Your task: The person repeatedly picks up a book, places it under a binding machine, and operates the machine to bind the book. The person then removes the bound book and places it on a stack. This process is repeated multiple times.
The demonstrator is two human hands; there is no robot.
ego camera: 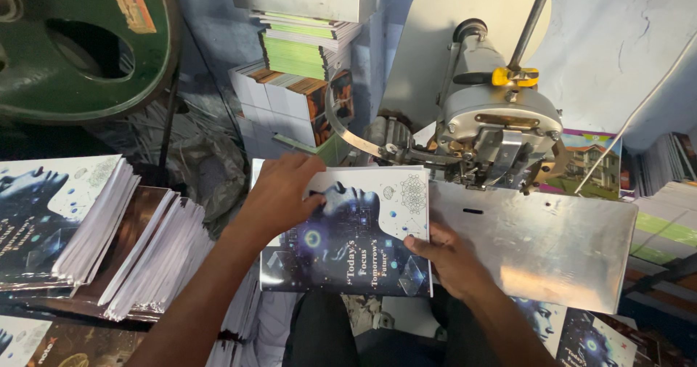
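Observation:
A booklet [356,243] with a dark blue and white cover lies in front of me, its right edge against the grey metal plate [552,243] of a stitching machine [494,127]. My left hand [283,193] rests flat on the booklet's upper left corner. My right hand [446,258] grips its lower right edge, thumb on the cover. The machine's head sits just above and to the right of the booklet's top corner.
Piles of the same booklets [80,229] are stacked at the left. More book stacks [298,76] stand behind, some green-edged. A large green wheel [80,40] hangs at the upper left. Loose covers [581,338] lie at the lower right, and other stacks [668,214] at the far right.

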